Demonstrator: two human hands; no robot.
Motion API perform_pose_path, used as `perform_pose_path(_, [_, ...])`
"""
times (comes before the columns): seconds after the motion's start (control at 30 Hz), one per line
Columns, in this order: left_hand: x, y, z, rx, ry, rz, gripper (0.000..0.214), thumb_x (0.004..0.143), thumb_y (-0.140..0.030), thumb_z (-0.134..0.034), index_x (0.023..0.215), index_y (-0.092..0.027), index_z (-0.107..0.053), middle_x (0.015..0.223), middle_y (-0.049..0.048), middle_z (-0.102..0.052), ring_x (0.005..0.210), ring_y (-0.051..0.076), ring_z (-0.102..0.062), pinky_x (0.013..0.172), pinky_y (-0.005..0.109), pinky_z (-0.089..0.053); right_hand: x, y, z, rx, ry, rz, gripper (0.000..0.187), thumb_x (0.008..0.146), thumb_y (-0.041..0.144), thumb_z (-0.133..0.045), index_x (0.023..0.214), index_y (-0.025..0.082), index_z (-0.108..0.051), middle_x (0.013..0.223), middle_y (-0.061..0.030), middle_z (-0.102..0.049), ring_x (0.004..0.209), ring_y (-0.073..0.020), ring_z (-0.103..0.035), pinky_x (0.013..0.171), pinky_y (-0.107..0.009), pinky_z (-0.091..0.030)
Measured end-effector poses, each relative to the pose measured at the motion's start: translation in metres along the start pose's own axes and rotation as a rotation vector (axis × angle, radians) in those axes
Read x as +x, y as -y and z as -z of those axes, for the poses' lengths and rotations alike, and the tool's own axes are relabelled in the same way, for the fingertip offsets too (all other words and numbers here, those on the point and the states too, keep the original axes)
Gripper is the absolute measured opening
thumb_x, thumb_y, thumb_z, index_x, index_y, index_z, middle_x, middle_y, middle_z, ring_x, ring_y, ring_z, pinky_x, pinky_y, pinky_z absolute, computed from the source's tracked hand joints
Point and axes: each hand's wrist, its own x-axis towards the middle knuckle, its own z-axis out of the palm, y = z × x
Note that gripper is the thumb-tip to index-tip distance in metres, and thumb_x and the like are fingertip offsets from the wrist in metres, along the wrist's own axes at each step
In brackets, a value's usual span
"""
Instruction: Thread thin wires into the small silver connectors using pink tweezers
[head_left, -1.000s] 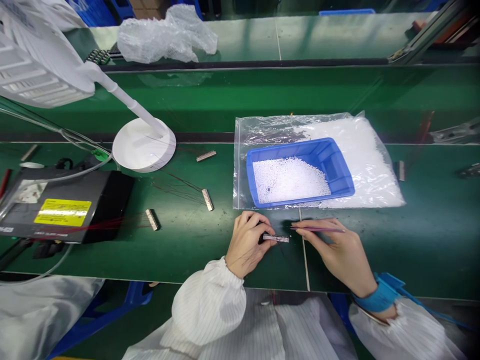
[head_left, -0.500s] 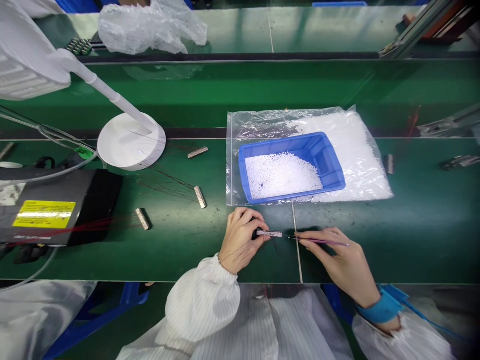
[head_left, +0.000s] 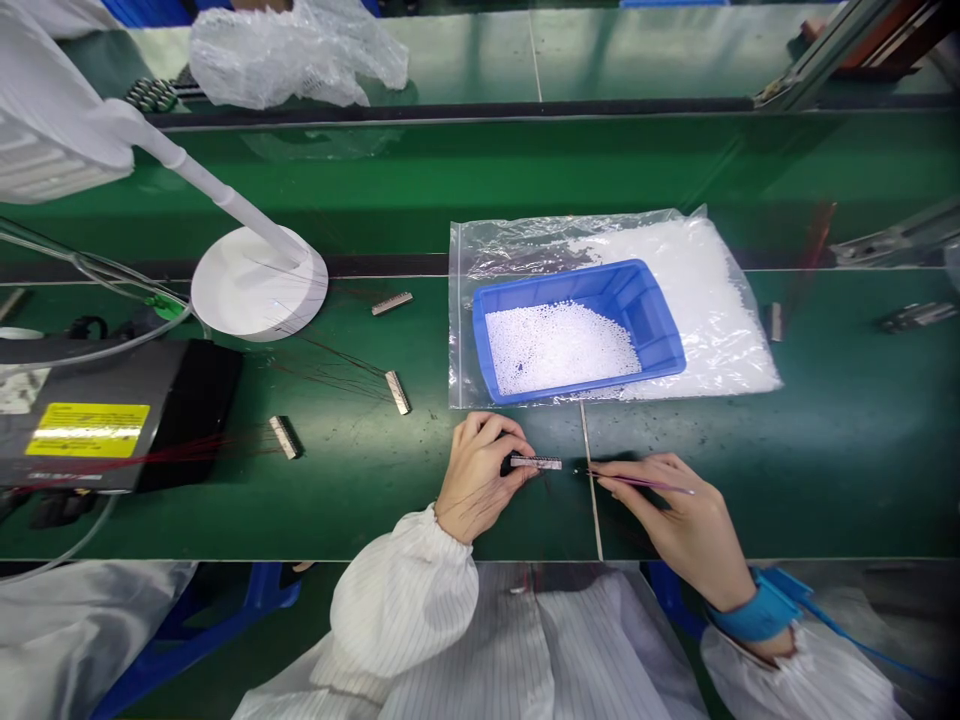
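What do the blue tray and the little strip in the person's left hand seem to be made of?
The blue tray looks like moulded plastic: one even, bright colour, a slight gloss and smooth, rounded corners. The strip, pinched in the left hand, has a silvery sheen, so it is probably metal or metal-plated, though it is too small to be sure.

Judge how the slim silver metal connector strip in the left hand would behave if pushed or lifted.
The slim silver metal connector strip looks stiff, straight where the left hand pinches it. Its flat bar shape suggests sliding rather than rolling on the green bench mat. Probably light: one pinch holds it.
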Motion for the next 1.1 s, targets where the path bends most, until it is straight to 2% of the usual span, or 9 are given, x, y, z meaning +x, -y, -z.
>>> perform_pose_path(0.5, [0.0,0.001,-0.001,0.011,-0.005,-0.012,0.012,0.073,-0.018,-0.074,0.08,-0.021,-0.065,0.093,0.0005,-0.063,0.097,0.021,-0.049,0.088,0.04,-0.035,0.001,0.002,-0.001,0.016,0.03,0.014,0.021,0.085,0.016,-0.058,0.104,0.026,-0.063,0.097,0.0003,-0.072,0.078,-0.0176,-0.063,0.069,-0.038,-0.049])
perform_pose_path(0.87, [0.0,0.001,-0.001,0.005,-0.007,-0.014,0.011,0.074,-0.019,-0.074,0.08,-0.021,-0.065,0.092,0.0009,-0.062,0.096,0.021,-0.049,0.086,0.04,-0.035,0.0,-0.001,-0.002,-0.003,0.004,0.027,0.019,0.085,0.017,-0.059,0.102,0.025,-0.064,0.094,0.0005,-0.072,0.076,-0.0173,-0.063,0.069,-0.038,-0.049])
perform_pose_path(1.1, [0.0,0.001,-0.001,0.001,-0.011,-0.02,0.012,0.074,-0.02,-0.074,0.081,-0.021,-0.065,0.093,0.0007,-0.063,0.096,0.021,-0.049,0.086,0.039,-0.035,0.018,0.01,0.001,0.042,-0.1,0.049,0.023,0.082,0.013,-0.062,0.1,0.027,-0.065,0.094,0.0011,-0.072,0.073,-0.0163,-0.06,0.066,-0.036,-0.048])
